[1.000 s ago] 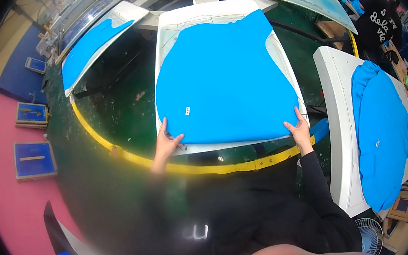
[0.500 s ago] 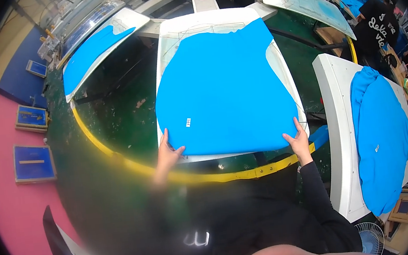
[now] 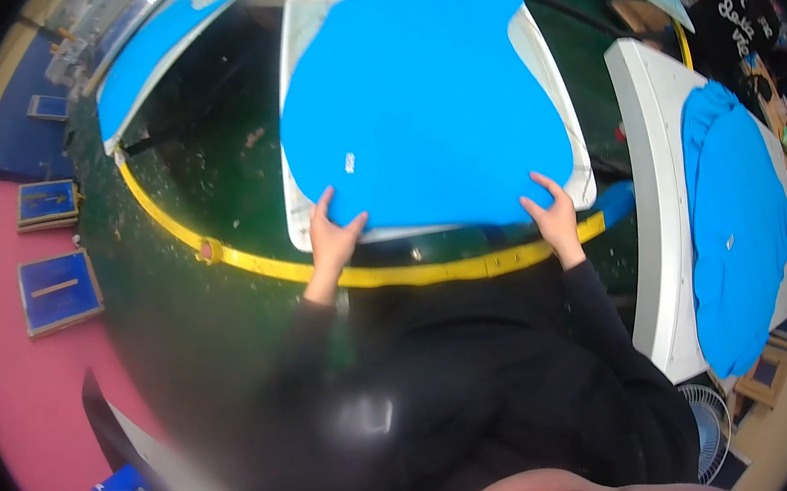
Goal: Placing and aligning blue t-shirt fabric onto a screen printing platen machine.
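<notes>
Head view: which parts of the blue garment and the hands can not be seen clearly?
- Blue garment: far end is cut off by the top edge of the picture.
- Left hand and right hand: palms lie on the near hem; any grip underneath is hidden.
- Small white tag: too small to tell.

Garment screen-printing shop — looks like a carousel press. White pallet boards fan out around a hub, each dressed with a flat blue shirt; a second one sits on the board to the right, a third upper left. Yellow guard rail curves around the station over a green, ink-speckled floor. Framed blue screens lie on the pink floor at left. Another person works at the far right — factory line, not a home.
</notes>
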Available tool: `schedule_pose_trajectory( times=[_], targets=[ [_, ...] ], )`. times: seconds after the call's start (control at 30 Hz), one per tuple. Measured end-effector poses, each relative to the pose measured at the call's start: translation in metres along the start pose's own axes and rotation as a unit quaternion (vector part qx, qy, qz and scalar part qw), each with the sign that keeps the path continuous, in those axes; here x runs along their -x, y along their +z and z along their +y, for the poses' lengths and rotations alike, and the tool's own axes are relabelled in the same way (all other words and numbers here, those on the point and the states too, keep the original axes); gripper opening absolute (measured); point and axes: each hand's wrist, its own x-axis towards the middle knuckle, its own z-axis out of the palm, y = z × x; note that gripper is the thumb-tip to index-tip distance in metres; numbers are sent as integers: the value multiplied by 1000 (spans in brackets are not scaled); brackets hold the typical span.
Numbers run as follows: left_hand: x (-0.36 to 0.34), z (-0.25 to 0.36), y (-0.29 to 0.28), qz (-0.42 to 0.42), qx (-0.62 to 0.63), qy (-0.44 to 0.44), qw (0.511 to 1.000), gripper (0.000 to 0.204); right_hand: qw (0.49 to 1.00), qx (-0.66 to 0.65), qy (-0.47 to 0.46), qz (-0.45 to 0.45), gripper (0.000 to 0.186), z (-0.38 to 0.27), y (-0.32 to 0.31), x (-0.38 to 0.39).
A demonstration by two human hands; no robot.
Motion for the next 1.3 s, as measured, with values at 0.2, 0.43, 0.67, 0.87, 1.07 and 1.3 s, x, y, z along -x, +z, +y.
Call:
schedule_pose_trajectory(
  times=[0.2, 0.43, 0.67, 0.87, 1.07, 1.3],
  targets=[
    [10, 24, -8, -34, 97, -91, 991, 80, 985, -116, 125, -19, 54, -15, -15, 8],
    [19, 17, -2, -20, -87, -3, 996, 84, 995, -55, 79, -21, 48, -7, -5, 22],
    [-48, 60, 32, 125, -308, 243, 911, 94, 949, 293, -96, 61, 51, -33, -37, 23],
    [-172, 62, 122, -123, -315, 329, 882, 79, 960, 270, -68, -12, 49, -76, -55, 19],
    [-300, 14, 46, -45, -390, 221, 893, 76, 957, 289, -29, 15, 47, -96, -96, 66],
    [-217, 21, 41, -24, -391, 323, 861, 76, 962, 271, -18, 10, 42, -94, -103, 74]
  ],
)
